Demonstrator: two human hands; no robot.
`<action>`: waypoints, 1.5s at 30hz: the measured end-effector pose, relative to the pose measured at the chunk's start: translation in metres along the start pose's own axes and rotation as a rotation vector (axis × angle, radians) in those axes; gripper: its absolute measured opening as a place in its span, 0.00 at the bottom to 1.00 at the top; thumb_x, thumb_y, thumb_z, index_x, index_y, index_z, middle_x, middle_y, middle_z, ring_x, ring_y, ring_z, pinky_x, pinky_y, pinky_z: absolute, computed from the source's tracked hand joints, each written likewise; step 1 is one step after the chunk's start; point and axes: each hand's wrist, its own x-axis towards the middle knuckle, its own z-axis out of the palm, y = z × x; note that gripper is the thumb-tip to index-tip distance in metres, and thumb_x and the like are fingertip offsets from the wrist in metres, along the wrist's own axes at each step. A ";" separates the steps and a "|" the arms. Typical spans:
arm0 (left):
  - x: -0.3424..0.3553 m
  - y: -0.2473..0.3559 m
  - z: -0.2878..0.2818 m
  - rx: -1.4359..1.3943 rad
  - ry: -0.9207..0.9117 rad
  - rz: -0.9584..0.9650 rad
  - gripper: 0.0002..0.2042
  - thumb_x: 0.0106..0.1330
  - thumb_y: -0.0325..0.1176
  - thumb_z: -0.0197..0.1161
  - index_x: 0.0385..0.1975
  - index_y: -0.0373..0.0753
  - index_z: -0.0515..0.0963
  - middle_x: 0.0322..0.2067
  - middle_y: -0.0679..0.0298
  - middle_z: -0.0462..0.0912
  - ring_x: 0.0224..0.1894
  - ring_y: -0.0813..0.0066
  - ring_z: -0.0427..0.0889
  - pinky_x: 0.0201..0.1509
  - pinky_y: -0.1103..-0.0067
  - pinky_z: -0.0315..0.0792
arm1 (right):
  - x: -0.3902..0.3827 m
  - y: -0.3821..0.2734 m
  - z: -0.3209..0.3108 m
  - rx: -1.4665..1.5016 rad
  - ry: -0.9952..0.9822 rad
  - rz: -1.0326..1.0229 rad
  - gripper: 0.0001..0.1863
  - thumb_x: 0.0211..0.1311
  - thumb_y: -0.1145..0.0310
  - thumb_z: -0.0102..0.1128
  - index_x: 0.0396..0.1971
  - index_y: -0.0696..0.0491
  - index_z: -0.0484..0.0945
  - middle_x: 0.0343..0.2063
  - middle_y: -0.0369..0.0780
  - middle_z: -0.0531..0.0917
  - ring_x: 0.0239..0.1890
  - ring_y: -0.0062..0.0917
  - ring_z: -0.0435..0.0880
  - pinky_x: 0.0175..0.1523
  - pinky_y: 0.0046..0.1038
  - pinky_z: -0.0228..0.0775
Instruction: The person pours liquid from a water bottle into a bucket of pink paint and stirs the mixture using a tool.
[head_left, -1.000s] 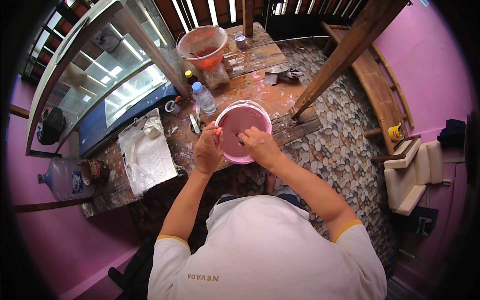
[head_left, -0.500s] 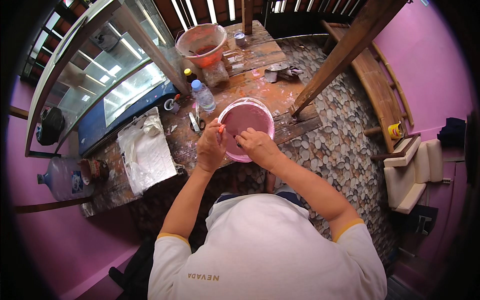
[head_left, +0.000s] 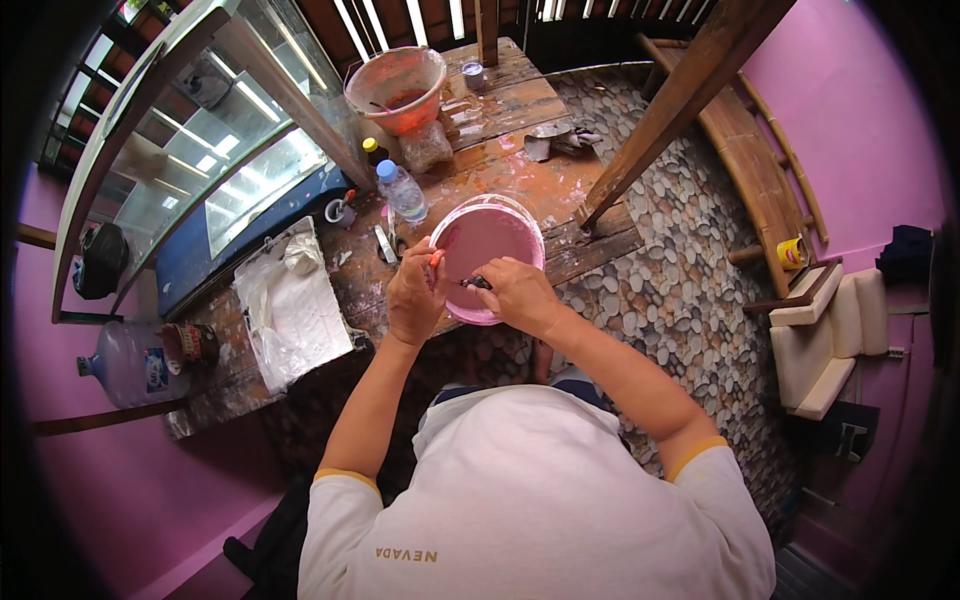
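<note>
A white-rimmed bucket [head_left: 541, 232] stands at the table's near edge, with smooth pink paint [head_left: 495, 237] inside. Over its left rim, my left hand [head_left: 415, 293] is closed on a small orange thing [head_left: 435, 258], mostly hidden by the fingers. My right hand [head_left: 522, 296] reaches over the near right part of the bucket, its fingers wrapped round a small black-handled tool [head_left: 479, 283]. A thin part of that tool points toward my left hand; its kind is too small to make out. Scissors [head_left: 398, 243] lie on the table just left of the bucket.
On the paint-stained wooden table [head_left: 500, 165] stand a clear water bottle [head_left: 405, 195], a dark bottle with yellow cap [head_left: 375, 153], a cup with a brush [head_left: 340, 212] and an orange basin [head_left: 405, 110]. White plastic sheeting [head_left: 295, 320] lies left. A wooden post [head_left: 660, 130] rises right.
My right hand has turned slightly, so more of the black-handled tool shows. Both hands stay over the bucket, and the whole view has shifted a little.
</note>
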 end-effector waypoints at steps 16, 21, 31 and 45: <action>0.002 0.003 0.004 -0.016 0.002 0.000 0.12 0.66 0.24 0.68 0.42 0.37 0.70 0.43 0.52 0.86 0.45 0.55 0.89 0.45 0.69 0.83 | -0.004 0.004 -0.003 -0.139 0.091 0.042 0.09 0.62 0.63 0.68 0.34 0.54 0.82 0.31 0.42 0.82 0.39 0.37 0.82 0.46 0.37 0.77; 0.002 0.001 0.002 -0.029 -0.021 -0.020 0.12 0.66 0.24 0.68 0.41 0.35 0.70 0.42 0.51 0.86 0.48 0.54 0.89 0.47 0.68 0.83 | -0.010 0.009 0.000 -0.095 0.045 0.089 0.10 0.62 0.62 0.68 0.34 0.54 0.82 0.33 0.43 0.83 0.40 0.39 0.83 0.46 0.39 0.77; 0.003 0.004 0.002 -0.006 -0.002 -0.011 0.11 0.66 0.24 0.68 0.41 0.36 0.70 0.42 0.51 0.86 0.46 0.54 0.89 0.46 0.68 0.83 | -0.001 0.011 -0.001 -0.114 0.077 0.083 0.10 0.63 0.62 0.67 0.33 0.54 0.82 0.32 0.43 0.83 0.39 0.38 0.83 0.46 0.37 0.77; 0.001 -0.003 0.003 -0.029 0.016 0.000 0.13 0.64 0.24 0.68 0.43 0.37 0.70 0.45 0.53 0.85 0.46 0.54 0.88 0.45 0.68 0.82 | 0.005 0.023 -0.028 -0.367 0.041 0.027 0.10 0.61 0.63 0.68 0.32 0.55 0.80 0.32 0.41 0.82 0.41 0.36 0.83 0.44 0.36 0.79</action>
